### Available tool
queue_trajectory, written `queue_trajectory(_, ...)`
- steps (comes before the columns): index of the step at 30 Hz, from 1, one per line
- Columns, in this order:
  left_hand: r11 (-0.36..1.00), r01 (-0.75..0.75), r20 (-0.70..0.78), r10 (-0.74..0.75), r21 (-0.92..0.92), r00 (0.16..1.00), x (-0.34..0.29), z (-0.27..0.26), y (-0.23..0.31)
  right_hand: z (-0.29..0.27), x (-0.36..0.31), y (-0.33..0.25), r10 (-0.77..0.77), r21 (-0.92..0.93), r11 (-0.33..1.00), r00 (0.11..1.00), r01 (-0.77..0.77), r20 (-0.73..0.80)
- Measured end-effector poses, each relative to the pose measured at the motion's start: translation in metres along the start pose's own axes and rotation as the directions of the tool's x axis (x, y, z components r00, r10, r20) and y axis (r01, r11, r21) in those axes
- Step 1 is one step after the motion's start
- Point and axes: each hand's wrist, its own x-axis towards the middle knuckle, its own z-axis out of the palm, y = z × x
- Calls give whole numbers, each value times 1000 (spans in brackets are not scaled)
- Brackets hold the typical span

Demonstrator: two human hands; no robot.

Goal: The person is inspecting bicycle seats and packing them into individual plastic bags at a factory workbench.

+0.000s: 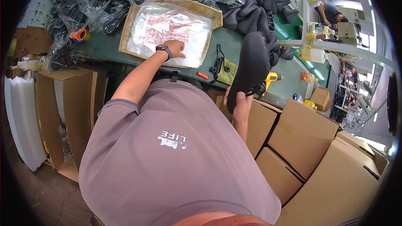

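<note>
A long black padded piece point(251, 65), shaped like a bicycle saddle, stands tilted upward on my right. My right hand point(241, 102) grips its narrow lower end, the thumb across the near side and the other fingers partly hidden. On the left, my left hand point(175, 50) rests over a stack of clear plastic bags point(157, 27) with red print. Its fingers are curled together, and whatever they may pinch is hidden. A shallow cardboard tray point(217, 19) holds the bags.
Black padded pieces point(247, 12) and plastic-wrapped ones point(117, 10) crowd the green table's far side. An orange tape roll point(80, 35), a red marker-like object point(202, 75), a green pouch point(227, 73) and a yellow tool point(273, 76) lie about. Cardboard boxes point(303, 138) stand at right.
</note>
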Motion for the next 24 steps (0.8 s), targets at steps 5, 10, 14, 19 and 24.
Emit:
queue_trajectory(5,955,186,-58,-204,-230,977,-1,46,-41,2,8,11,39,-412,885,917,-216,-396)
queue_trajectory(10,927,172,-169,-238,-334,956,0,36,-10,-12,12,67,301,2,946,881,-323,-365)
queue_trajectory(14,933,-74,-313,-43,-353,949,-24,37,-5,-19,37,85,408,87,912,863,-400,-298)
queue_trajectory(19,974,147,84,-134,-174,987,-43,29,-15,-24,51,90,406,107,914,865,-392,-294)
queue_trajectory(24,951,152,-194,-208,-269,959,-52,31,0,-22,54,90,364,-24,923,895,-383,-258)
